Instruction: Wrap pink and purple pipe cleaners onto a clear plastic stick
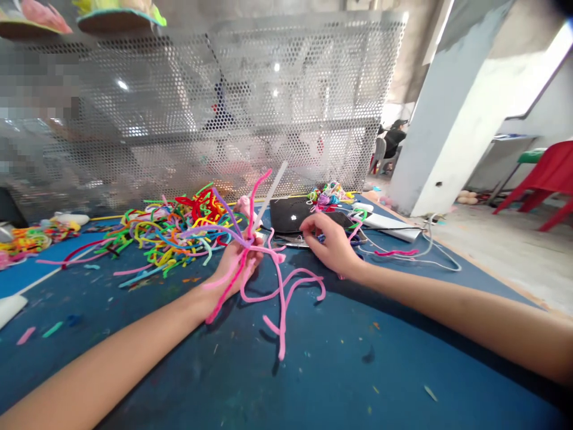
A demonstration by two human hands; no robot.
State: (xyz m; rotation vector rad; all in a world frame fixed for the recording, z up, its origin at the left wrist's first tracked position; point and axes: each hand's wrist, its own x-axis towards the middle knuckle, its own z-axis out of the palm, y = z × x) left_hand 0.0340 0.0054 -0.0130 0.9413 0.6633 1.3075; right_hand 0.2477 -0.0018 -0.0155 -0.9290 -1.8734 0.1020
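My left hand (pixel 233 269) is closed around a bunch of fuzzy pipe cleaners. Purple pipe cleaners (pixel 230 210) and a hot-pink one (pixel 251 206) stick up from it, while light-pink ones (pixel 282 310) bend down toward the table. A translucent white stick (pixel 272 194) slants up from the same hand. Apart from the bunch, to its right, my right hand (pixel 331 245) has its fingers curled together, and whatever they may hold is hidden. Just behind that hand lies a flat black object (pixel 290 215) with a small white mark.
A tangled heap of multicoloured pipe cleaners (pixel 170 233) covers the back left of the blue table (pixel 313 382). A white box-like object (pixel 394 226) and a pale cable (pixel 441 263) lie at right. Behind rises a perforated metal panel (pixel 286 101); a red chair (pixel 541 185) stands farther right.
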